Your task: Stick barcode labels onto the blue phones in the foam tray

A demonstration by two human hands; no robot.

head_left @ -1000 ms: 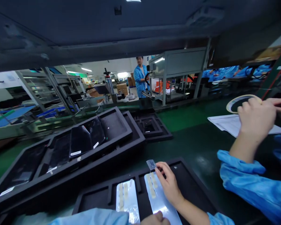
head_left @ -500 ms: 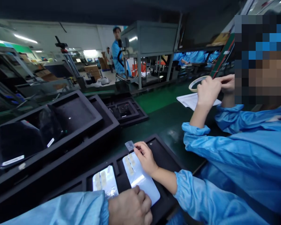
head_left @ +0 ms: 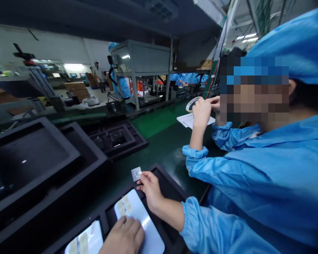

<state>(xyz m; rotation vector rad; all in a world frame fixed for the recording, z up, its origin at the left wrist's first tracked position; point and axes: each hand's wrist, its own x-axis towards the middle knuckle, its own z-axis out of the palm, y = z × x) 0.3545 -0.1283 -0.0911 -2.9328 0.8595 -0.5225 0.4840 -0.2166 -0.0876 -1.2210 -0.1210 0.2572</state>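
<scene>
My right hand (head_left: 152, 192) pinches a small pale card with dark print (head_left: 136, 174) between thumb and fingers, above the far edge of a black foam tray (head_left: 171, 181). In the tray lies a pale, glossy flat slab with rounded corners (head_left: 151, 229), with tan strips across its far end. My left hand (head_left: 125, 234) rests on this slab close to the strips, its fingers curled together; what they hold, if anything, is hidden. Left of it is a second similar slab (head_left: 91, 234), partly cut off by the frame's bottom edge.
A co-worker in blue sits close at the right, holding a tape roll (head_left: 191, 104) in raised hands. Behind it, white papers (head_left: 187, 120) lie on the green bench (head_left: 159, 151). Stacked black foam trays (head_left: 76, 155) fill the left; another tray (head_left: 137, 139) sits farther back.
The view has swung right, bringing the co-worker more into sight. My left hand has moved up the slab toward its strips. My right hand has lifted the card slightly off the slab's end.
</scene>
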